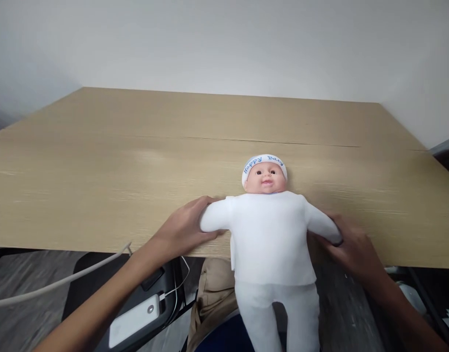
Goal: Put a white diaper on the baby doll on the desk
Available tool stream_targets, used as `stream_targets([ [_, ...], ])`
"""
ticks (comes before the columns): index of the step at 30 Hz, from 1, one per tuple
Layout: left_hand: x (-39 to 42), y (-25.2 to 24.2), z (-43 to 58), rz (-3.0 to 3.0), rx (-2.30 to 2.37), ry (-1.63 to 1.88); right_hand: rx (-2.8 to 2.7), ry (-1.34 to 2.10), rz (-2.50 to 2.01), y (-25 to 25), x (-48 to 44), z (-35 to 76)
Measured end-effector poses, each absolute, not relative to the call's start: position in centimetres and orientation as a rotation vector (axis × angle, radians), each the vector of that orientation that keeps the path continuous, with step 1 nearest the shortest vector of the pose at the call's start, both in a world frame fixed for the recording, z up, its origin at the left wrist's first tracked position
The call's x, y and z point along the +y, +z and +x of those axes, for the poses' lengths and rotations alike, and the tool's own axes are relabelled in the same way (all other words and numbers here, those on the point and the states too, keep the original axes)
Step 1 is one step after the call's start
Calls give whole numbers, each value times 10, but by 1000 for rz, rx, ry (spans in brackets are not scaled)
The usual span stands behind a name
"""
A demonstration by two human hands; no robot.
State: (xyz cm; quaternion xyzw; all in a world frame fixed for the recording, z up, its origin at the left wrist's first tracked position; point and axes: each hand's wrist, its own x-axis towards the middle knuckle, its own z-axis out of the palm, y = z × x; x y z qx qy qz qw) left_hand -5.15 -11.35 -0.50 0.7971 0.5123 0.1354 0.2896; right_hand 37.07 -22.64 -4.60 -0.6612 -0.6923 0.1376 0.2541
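Observation:
A baby doll (271, 234) in white clothes and a white cap with blue "Happy Baby" lettering lies face up, its head and upper body on the wooden table (136, 171). The legs hang past the near edge, above my lap. My left hand (185, 227) is closed around the doll's arm at the left of the picture. Around the other arm, near its end, my right hand (349, 244) is wrapped. Both of the doll's arms are spread out sideways. Parts of my fingers are hidden behind its sleeves.
Below the table edge at left, a white power bank (134, 320) with a thin cable lies on a black chair (96, 274). A pale thick cable (63, 282) runs across the lower left. A white wall (224, 44) stands behind the table.

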Motion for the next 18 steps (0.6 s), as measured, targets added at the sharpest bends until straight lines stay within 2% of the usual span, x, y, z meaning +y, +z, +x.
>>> stream_targets([
  [5, -94, -8, -47, 2155, 1442, 440, -1885, 301, -1866, -48, -203, 370],
  [12, -36, -19, -40, 2353, 1655, 478, -1970, 300, -1746, -39, -126, 366],
  [18, 19, -31, -30, 2332, 1818, 571, -1890, 138, -1752, -52, -58, 364],
])
